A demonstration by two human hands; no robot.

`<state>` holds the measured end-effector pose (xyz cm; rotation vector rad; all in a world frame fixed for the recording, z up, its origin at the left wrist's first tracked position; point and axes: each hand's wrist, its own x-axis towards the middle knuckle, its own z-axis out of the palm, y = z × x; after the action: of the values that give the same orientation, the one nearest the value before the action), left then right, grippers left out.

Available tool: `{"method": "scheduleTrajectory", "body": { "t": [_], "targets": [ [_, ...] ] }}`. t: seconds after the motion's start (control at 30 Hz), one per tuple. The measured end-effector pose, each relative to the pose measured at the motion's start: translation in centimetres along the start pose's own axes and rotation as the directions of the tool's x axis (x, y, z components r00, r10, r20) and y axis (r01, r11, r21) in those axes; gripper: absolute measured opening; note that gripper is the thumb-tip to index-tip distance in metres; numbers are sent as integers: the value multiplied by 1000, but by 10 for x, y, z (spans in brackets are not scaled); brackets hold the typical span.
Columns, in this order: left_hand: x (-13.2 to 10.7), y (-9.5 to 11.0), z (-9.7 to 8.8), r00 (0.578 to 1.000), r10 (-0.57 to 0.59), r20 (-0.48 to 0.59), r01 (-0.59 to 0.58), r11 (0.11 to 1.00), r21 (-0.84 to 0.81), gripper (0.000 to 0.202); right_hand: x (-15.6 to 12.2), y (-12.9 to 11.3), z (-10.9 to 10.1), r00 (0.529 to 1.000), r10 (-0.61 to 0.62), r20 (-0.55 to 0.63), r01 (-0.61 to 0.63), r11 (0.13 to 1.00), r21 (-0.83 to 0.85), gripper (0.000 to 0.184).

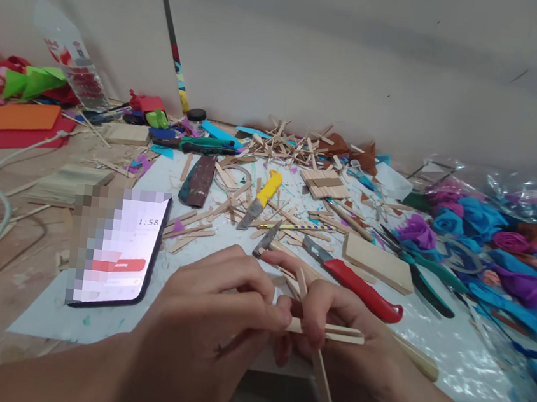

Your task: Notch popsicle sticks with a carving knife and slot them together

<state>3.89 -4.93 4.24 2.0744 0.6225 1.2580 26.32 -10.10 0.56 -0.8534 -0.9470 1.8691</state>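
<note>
Both hands meet low in the middle of the view over a small piece built from wooden craft sticks (343, 335). One long craft stick (323, 383) crosses the others at a slant, its lower end pointing down. My left hand (218, 311) is closed, its fingertips pinching the left end of the piece. My right hand (355, 331) grips the crossing with its thumb in front and fingers behind. Just beyond the fingers lie a red-handled knife (365, 290) and a metal blade tip (267, 238). Part of the piece is hidden by the fingers.
Left of the hands lies a lit phone (124, 250). Ahead are a yellow utility knife (264, 197), a tape roll (233, 178), a heap of craft sticks (293, 145) and a wooden block (377, 260). Green-handled scissors (432, 285) and crepe paper flowers (463, 218) sit right; a bottle (68, 46) leans back left.
</note>
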Motion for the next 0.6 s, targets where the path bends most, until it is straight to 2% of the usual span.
{"method": "scheduleTrajectory", "body": {
  "t": [0.07,0.1,0.2,0.23,0.27,0.43,0.6],
  "targets": [
    [0,-2,0,1000,-29,-6,28,999,-25,22,0,0,-1,1000,-4,-27,3,1000,-17,7],
    [1,-2,0,999,-41,-7,40,999,-28,21,0,-1,-1,999,6,-41,-7,1000,-14,20],
    [2,-4,-2,999,-51,-12,50,998,-37,20,3,-6,2,998,14,-53,-12,999,35,74],
    [3,-5,-2,999,-53,-12,52,998,-45,20,4,-8,4,999,-2,-46,5,998,56,85],
    [3,-5,-2,998,-57,-12,56,997,-54,20,6,-10,6,999,-23,-40,26,997,77,88],
    [2,-6,-2,997,-75,-8,74,994,-81,20,11,-15,12,993,-86,-81,93,992,87,80],
    [1,-8,-3,994,-104,-12,102,988,-114,18,9,-15,10,992,-67,-108,70,997,25,77]
  ]
}}
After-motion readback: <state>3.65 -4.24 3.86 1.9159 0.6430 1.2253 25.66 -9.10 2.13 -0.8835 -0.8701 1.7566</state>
